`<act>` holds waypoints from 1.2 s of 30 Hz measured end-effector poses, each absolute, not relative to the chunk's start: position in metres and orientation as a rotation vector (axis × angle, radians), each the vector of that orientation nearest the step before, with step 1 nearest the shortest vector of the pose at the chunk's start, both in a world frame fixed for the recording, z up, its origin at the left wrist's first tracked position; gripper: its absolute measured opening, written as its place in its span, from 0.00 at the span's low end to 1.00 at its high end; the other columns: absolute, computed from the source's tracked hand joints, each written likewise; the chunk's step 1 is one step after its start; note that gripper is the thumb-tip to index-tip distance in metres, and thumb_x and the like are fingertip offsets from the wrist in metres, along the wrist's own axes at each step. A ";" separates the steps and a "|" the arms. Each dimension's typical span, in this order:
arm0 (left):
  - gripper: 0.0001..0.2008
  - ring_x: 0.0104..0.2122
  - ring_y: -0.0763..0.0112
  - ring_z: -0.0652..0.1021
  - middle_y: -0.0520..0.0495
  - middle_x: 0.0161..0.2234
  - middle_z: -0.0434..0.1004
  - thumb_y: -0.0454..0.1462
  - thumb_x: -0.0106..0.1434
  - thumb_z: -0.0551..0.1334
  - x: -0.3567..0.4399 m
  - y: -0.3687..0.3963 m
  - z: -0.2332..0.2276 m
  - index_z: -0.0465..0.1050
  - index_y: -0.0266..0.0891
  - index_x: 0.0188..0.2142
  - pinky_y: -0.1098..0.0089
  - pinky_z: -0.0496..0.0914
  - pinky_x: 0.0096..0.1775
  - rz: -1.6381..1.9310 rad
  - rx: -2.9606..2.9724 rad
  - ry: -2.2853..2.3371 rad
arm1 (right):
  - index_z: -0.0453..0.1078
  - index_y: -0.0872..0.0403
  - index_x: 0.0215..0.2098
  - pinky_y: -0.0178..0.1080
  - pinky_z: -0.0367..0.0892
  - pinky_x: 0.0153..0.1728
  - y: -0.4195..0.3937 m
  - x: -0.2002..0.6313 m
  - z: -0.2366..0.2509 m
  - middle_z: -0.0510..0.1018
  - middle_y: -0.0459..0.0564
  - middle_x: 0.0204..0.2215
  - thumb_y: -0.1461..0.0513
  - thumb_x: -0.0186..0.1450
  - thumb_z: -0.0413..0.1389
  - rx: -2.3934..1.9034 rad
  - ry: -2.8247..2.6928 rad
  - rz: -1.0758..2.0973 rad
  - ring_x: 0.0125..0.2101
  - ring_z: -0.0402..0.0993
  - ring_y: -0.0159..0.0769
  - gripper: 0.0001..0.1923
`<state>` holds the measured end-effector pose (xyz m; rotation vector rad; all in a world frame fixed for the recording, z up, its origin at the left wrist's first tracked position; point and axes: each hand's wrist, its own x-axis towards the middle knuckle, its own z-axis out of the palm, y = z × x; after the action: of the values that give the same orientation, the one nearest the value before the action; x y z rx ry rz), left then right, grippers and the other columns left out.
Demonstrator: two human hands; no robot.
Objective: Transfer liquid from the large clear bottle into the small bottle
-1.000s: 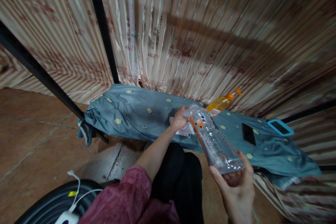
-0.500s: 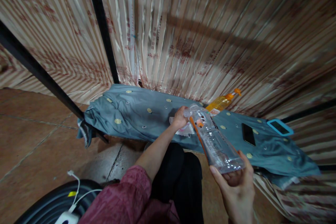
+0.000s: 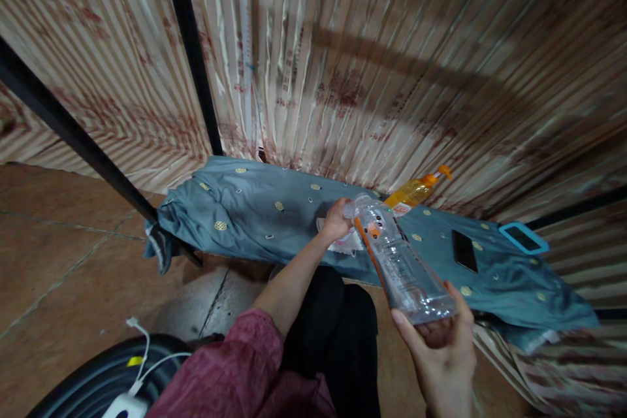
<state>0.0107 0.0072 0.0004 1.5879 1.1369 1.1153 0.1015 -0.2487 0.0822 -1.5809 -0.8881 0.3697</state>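
Note:
My right hand (image 3: 443, 346) cups the base of a clear plastic bottle (image 3: 399, 264) with an orange label strip, tilted away from me toward the table. My left hand (image 3: 336, 219) is closed around the bottle's neck and cap end, over a white and pink cloth or wrapper (image 3: 345, 243) that lies on the blue-grey patterned tablecloth (image 3: 255, 215).
An orange pump bottle (image 3: 415, 191) lies at the back by the striped curtain. A black phone (image 3: 464, 250) and a phone in a light-blue case (image 3: 523, 238) rest on the cloth at right. A black pole (image 3: 73, 134) slants at left. A white charger with cable (image 3: 128, 398) sits on a dark round thing at bottom left.

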 end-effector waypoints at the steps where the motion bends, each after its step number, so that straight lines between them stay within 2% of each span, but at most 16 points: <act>1: 0.19 0.46 0.60 0.79 0.44 0.46 0.82 0.35 0.55 0.71 0.011 0.007 0.001 0.74 0.39 0.47 0.61 0.73 0.52 1.117 1.587 1.136 | 0.56 0.54 0.71 0.57 0.75 0.50 -0.249 0.101 0.082 0.72 0.68 0.60 0.48 0.47 0.75 -1.582 -0.887 0.372 0.46 0.80 0.51 0.60; 10: 0.18 0.45 0.60 0.80 0.44 0.46 0.81 0.37 0.57 0.72 0.010 0.007 0.002 0.75 0.39 0.46 0.63 0.73 0.51 1.120 1.583 1.148 | 0.56 0.53 0.72 0.53 0.77 0.47 -0.250 0.101 0.080 0.72 0.67 0.60 0.49 0.49 0.74 -1.583 -0.911 0.364 0.46 0.80 0.49 0.59; 25: 0.18 0.45 0.58 0.80 0.42 0.45 0.81 0.37 0.57 0.71 0.010 0.008 0.001 0.74 0.38 0.46 0.61 0.73 0.51 1.125 1.607 1.126 | 0.55 0.54 0.72 0.58 0.74 0.52 -0.249 0.101 0.079 0.72 0.68 0.60 0.48 0.47 0.75 -1.592 -0.869 0.385 0.47 0.79 0.51 0.61; 36: 0.17 0.46 0.58 0.80 0.43 0.46 0.81 0.36 0.57 0.71 0.009 0.005 0.006 0.74 0.39 0.46 0.62 0.72 0.51 1.108 1.603 1.139 | 0.55 0.54 0.72 0.58 0.75 0.50 -0.250 0.099 0.080 0.73 0.68 0.59 0.48 0.48 0.74 -1.600 -0.880 0.382 0.46 0.80 0.51 0.61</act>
<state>0.0090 0.0053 0.0058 1.6028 1.1395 1.1075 0.0990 -0.2499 0.0801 -1.6001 -0.8802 0.3816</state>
